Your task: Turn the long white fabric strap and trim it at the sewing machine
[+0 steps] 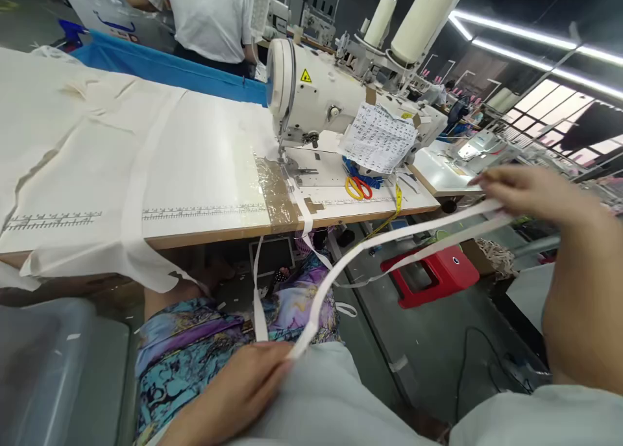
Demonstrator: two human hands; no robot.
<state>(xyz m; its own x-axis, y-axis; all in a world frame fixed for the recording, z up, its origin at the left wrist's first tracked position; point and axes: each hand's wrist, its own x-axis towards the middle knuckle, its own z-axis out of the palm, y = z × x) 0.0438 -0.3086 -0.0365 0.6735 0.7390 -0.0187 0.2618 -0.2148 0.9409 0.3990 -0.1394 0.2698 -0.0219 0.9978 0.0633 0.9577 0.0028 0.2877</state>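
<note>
The left hand [238,387] pinched one end of a white fabric strip [389,241] at the lap while the right hand [525,189], blurred, apparently gripped the other, drawing it taut beside the sewing machine [316,95] counter [219,228].

Long white fabric strip [389,241], stretched diagonally.

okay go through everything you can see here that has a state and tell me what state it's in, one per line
left hand: pinching one end of the white strip at the lap
right hand: raised, gripping the strip's other end
white strip: stretched between both hands, off the table
sewing machine: nothing visible under its needle
cream fabric: spread flat, front edge hanging over the table
scissors: lying on the table, blades hidden
red stool: upright on the floor
</note>
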